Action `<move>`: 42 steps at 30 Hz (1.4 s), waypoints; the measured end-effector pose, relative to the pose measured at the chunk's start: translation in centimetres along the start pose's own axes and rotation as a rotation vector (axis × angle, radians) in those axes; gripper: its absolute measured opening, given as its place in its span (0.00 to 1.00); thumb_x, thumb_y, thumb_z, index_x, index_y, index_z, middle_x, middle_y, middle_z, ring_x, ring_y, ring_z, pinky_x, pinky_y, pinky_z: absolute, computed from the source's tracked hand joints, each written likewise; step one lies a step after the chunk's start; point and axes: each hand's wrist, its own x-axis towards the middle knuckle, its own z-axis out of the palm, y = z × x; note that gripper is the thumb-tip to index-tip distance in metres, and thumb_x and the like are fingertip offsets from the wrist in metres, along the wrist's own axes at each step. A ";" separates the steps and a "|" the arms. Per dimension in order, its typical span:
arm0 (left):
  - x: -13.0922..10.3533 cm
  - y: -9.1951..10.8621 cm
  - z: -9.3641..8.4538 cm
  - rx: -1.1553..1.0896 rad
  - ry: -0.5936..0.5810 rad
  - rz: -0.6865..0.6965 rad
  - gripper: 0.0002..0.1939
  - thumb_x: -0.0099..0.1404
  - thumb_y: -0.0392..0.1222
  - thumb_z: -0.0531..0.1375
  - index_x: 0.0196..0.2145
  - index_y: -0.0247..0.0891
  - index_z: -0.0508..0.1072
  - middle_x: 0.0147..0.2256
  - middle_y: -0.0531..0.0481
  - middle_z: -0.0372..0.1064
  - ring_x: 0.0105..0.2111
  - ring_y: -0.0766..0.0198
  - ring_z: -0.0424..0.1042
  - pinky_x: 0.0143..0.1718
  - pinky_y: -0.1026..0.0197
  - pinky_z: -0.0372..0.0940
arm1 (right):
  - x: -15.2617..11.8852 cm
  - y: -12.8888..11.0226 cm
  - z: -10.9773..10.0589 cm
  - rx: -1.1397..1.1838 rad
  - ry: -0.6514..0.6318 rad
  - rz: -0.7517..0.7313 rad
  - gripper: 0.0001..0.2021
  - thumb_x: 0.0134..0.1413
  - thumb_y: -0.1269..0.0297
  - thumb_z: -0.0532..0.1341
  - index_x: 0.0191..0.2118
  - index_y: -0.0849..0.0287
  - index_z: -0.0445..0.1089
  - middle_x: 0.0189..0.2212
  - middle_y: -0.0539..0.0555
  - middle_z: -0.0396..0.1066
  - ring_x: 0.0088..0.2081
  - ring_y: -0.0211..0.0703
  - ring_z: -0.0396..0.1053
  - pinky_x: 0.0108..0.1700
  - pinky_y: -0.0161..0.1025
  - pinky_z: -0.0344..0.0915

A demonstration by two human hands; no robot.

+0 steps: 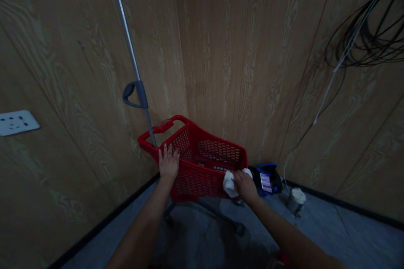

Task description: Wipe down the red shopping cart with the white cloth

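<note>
A red plastic shopping cart (202, 178) with perforated sides stands in the wall corner on dark wheeled legs. My left hand (168, 162) lies on its near rim toward the handle end, fingers spread. At the cart's right end, my right hand (244, 184) grips a crumpled white cloth (230, 184) against the near top edge. Part of the cloth is hidden under my fingers. Beside my left hand, a metal pole (128, 35) with a grey loop grip (136, 94) rises from the handle end of the cart.
A black and blue item with a label (267, 181) sits on the floor right of the cart. Near it stands a small grey can with a white top (296, 201). Coiled cables (362, 46) hang on the right wood-panel wall. A white socket plate (19, 122) is on the left wall.
</note>
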 end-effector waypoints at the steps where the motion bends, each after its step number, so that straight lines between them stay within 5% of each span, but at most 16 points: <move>1: -0.3 0.6 0.1 -0.006 -0.022 0.031 0.16 0.64 0.41 0.47 0.44 0.37 0.70 0.54 0.40 0.60 0.59 0.51 0.47 0.57 0.43 0.41 | 0.2 -0.8 -0.2 -0.004 -0.006 0.009 0.12 0.59 0.69 0.49 0.46 0.61 0.65 0.41 0.58 0.67 0.40 0.46 0.64 0.43 0.40 0.57; 6: -3.5 5.4 1.0 -0.122 -0.138 0.163 0.15 0.64 0.44 0.48 0.37 0.40 0.72 0.47 0.44 0.67 0.54 0.53 0.58 0.57 0.45 0.45 | 1.3 -4.8 -0.7 0.002 -0.021 0.040 0.11 0.58 0.67 0.51 0.44 0.61 0.65 0.38 0.58 0.67 0.38 0.46 0.64 0.41 0.41 0.58; 12: -5.9 8.4 2.1 -0.228 -0.120 0.035 0.18 0.65 0.47 0.46 0.33 0.38 0.73 0.39 0.44 0.69 0.53 0.51 0.56 0.56 0.44 0.45 | 1.9 -7.6 -0.1 0.059 0.003 -0.025 0.11 0.57 0.69 0.52 0.45 0.61 0.64 0.39 0.58 0.67 0.38 0.45 0.65 0.41 0.41 0.59; 18: -5.6 7.5 2.9 -0.389 -0.111 0.047 0.18 0.65 0.44 0.47 0.25 0.38 0.72 0.28 0.48 0.67 0.44 0.58 0.62 0.55 0.47 0.47 | 0.6 -7.0 0.0 0.117 0.035 -0.129 0.14 0.58 0.69 0.51 0.49 0.62 0.62 0.40 0.59 0.67 0.39 0.46 0.65 0.43 0.43 0.60; 25: -5.4 6.9 3.2 -0.528 -0.243 -0.011 0.11 0.56 0.38 0.54 0.18 0.39 0.71 0.27 0.50 0.68 0.50 0.53 0.55 0.55 0.40 0.38 | -1.0 -2.4 1.3 0.210 0.129 -0.445 0.15 0.59 0.61 0.51 0.48 0.62 0.64 0.40 0.59 0.68 0.42 0.45 0.63 0.47 0.45 0.59; 30: -5.0 6.1 3.2 -0.534 -0.305 0.013 0.12 0.54 0.36 0.53 0.16 0.39 0.68 0.24 0.52 0.66 0.49 0.53 0.55 0.55 0.38 0.31 | -0.6 -0.4 1.6 0.239 0.059 -0.614 0.16 0.59 0.58 0.50 0.47 0.61 0.64 0.41 0.60 0.67 0.43 0.45 0.62 0.49 0.47 0.57; 36: -4.7 3.6 3.4 -0.519 -0.369 0.086 0.11 0.53 0.35 0.53 0.16 0.38 0.67 0.24 0.53 0.66 0.48 0.56 0.56 0.56 0.41 0.34 | 1.0 2.0 1.6 0.255 0.000 -0.598 0.16 0.59 0.59 0.49 0.47 0.60 0.65 0.44 0.59 0.66 0.47 0.46 0.60 0.52 0.48 0.54; 42: -3.9 0.3 4.1 -0.460 -0.447 0.165 0.11 0.56 0.37 0.52 0.18 0.39 0.68 0.27 0.54 0.67 0.49 0.57 0.57 0.56 0.37 0.26 | 1.9 3.5 1.8 0.216 -0.005 -0.527 0.14 0.58 0.60 0.51 0.47 0.59 0.65 0.44 0.57 0.66 0.48 0.47 0.59 0.53 0.47 0.52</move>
